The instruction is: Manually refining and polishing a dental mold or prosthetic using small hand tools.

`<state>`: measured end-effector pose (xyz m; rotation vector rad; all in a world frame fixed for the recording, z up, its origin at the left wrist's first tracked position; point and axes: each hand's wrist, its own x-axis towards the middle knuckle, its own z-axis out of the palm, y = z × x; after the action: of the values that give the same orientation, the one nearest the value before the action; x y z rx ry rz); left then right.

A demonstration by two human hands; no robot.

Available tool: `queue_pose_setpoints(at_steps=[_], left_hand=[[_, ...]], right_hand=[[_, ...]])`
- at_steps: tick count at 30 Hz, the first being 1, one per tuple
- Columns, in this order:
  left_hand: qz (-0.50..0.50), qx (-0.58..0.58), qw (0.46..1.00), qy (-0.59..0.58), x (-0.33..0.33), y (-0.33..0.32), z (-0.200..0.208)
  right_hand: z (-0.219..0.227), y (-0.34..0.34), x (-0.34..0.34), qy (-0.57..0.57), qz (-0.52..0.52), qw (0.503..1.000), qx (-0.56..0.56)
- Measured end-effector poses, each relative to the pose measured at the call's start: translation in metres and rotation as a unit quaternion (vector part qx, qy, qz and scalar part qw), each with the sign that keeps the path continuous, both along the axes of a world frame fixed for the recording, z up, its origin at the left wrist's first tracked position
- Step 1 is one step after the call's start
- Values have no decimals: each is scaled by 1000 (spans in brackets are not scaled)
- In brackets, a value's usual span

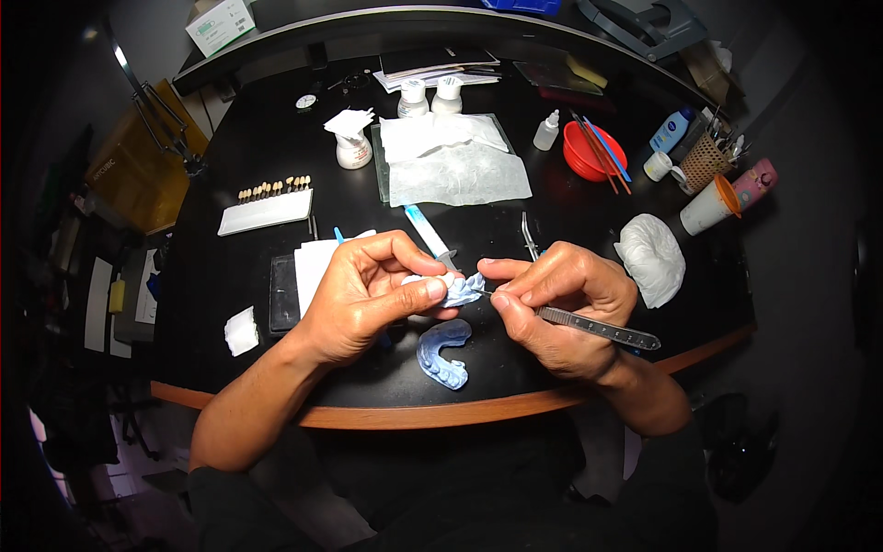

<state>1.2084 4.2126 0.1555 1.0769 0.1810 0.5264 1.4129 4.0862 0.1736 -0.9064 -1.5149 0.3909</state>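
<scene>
Between the thumb and fingers of my left hand is a small blue dental model, with a whitish part at its left end. My right hand grips a scalpel like a pen; its flat, marked metal handle points out to the right. The scalpel's thin tip reaches the model's right side, but whether it touches is too small to tell. Below both hands, a second blue dental model, horseshoe-shaped with teeth, lies on the black table. A syringe with blue contents lies just beyond my left fingers.
Tweezers lie beyond my right hand. Farther back are white paper sheets, a red bowl with sticks across it, and a dropper bottle. Crumpled tissue sits at the right, a tooth shade guide at the left.
</scene>
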Motion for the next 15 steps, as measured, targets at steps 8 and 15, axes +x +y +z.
queue_pose_setpoints(at_steps=[8, 15], left_hand=[[-7, 1, 1000, 5, -1, 2, 2], [-17, 3, 1000, 6, 0, 2, 1]], right_hand=[[-2, 1, 2, 24, 16, 1000, -13], [-2, 2, 2, 91, 29, 995, -27]])
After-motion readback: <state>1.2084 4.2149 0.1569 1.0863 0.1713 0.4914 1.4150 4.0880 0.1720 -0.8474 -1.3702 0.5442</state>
